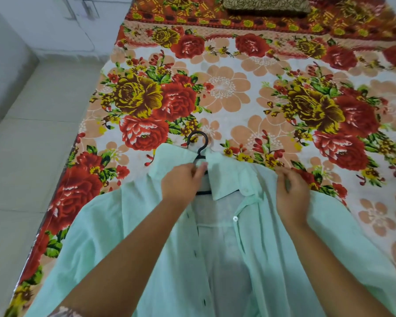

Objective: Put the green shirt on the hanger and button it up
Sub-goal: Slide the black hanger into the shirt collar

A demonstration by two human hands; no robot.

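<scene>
Seating the green shirt (128, 225) on the hanger (200, 153), flat on the bed (226, 88): left hand (181, 183) fingers (199, 170) pinch the collar (222, 179) beside the hook, right hand (292, 195) fingers (284, 177) clutch the shoulder cloth; centre collar before buttoning.

Green shirt (112, 225): pale mint, thin fabric. It lay face up on the bed (238, 88), collar at the far end, front open and unbuttoned. White button (235, 218) on one placket, dark buttonholes (194, 253) down the other. Black hanger (200, 154) sat inside the neck. Its hook poked out past the collar, and part of its bar showed in the opening.
</scene>
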